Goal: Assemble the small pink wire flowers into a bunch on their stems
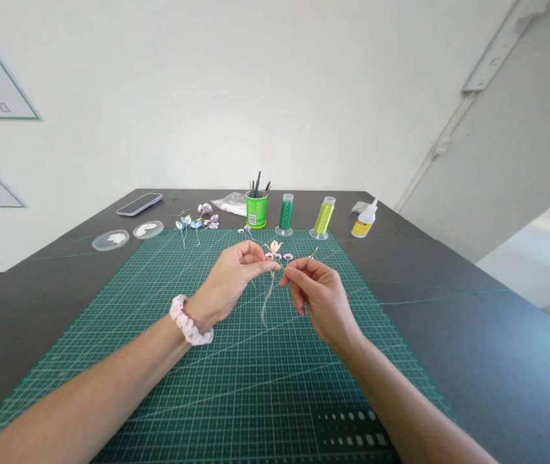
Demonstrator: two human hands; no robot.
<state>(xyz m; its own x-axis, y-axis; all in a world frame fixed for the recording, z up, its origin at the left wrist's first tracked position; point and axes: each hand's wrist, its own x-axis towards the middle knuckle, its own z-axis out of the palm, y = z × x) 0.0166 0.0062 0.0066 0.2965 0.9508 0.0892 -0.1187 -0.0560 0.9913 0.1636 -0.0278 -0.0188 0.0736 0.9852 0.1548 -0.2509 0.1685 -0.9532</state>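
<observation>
Between the thumb and forefinger of my left hand [236,277] is the stem of a small pale peach artificial flower [275,247]. Its thin pale strands [265,308] dangle below the fingers over the green cutting mat [255,386]. Just to the right, the thumb and fingertips of my right hand [320,290] are pinched together close to the stem; whatever they hold is too fine to make out. Small pink petal-like pieces [288,257] lie on the mat behind the hands. A thin pointed tool [314,252] shows beyond my right hand, partly hidden.
Along the back stand a green can [256,211] of tools, a green thread spool [286,216], a yellow-green spool [324,219] and a glue bottle [364,220]. At left are blue flowers [185,222], purple flowers [213,221], two shallow dishes [111,240] and a phone [140,204].
</observation>
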